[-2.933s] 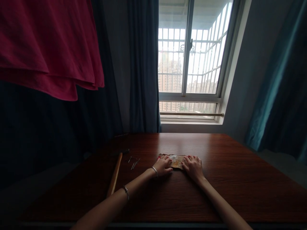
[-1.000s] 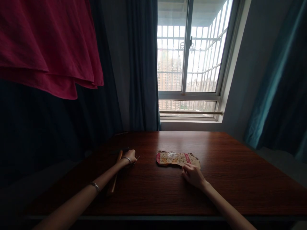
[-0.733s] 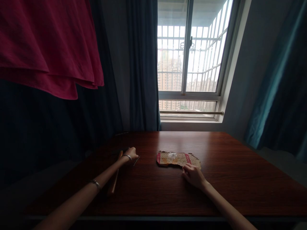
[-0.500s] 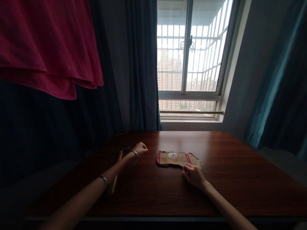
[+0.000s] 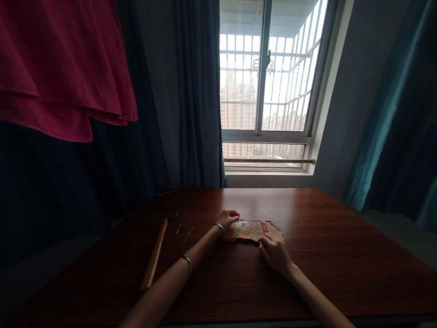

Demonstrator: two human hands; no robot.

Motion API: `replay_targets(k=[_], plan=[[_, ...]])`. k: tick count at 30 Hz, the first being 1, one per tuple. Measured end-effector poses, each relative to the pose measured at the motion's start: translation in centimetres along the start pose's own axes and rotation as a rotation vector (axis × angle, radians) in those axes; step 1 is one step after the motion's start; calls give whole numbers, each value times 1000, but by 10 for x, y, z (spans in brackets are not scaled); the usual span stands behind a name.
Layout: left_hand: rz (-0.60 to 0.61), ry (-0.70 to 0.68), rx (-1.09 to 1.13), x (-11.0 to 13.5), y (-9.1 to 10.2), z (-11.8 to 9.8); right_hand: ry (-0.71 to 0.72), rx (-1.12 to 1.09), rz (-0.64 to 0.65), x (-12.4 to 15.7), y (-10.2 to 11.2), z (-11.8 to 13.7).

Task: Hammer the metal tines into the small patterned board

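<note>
A flat, ragged-edged patterned board, cream with dark specks and a pink band, lies on the table. Over its far left part, my left hand pinches a thin dark nail that stands upright between the fingertips. My right hand is closed at the board's near right edge, fingers curled against it; the fingertips are partly hidden. Several loose nails lie left of the board. Farther left rests a hammer with a wooden handle and a dark head.
The brown wooden table reaches toward a barred window. Blue curtains hang beside the window, and a pink cloth hangs at upper left. A small dark object lies at the table's far left edge.
My left hand has moved right from near the loose nails to above the board, with a nail in its fingers. The right hand stays at the board's edge. The view has shifted slightly.
</note>
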State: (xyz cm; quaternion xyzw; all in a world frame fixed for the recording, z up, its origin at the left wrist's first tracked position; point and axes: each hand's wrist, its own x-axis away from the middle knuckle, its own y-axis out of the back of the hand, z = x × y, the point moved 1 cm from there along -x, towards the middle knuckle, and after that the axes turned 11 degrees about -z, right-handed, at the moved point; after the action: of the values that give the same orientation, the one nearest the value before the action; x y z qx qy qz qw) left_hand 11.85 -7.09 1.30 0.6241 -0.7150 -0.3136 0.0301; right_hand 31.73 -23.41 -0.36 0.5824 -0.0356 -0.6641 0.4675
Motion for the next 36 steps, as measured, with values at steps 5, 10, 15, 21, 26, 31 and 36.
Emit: replay_targets(k=[5, 10, 15, 21, 26, 31, 36], plan=[[-53, -2, 56, 2, -12, 9, -63, 13, 15, -1, -2, -1], [-82, -8, 69, 4, -15, 14, -93, 67, 49, -3, -4, 0], [-109, -33, 62, 5, -18, 20, -95, 117, 90, -3, -7, -2], [-101, -24, 72, 8, -21, 23, -112, 124, 107, -3, -7, -3], [-71, -28, 50, 10, -23, 22, -118, 119, 107, -4, -9, -3], [-76, -29, 9, 15, -23, 19, -126, 112, 99, -3, -10, -7], [-96, -54, 14, 16, -23, 17, -200, 60, -28, -13, -8, 7]])
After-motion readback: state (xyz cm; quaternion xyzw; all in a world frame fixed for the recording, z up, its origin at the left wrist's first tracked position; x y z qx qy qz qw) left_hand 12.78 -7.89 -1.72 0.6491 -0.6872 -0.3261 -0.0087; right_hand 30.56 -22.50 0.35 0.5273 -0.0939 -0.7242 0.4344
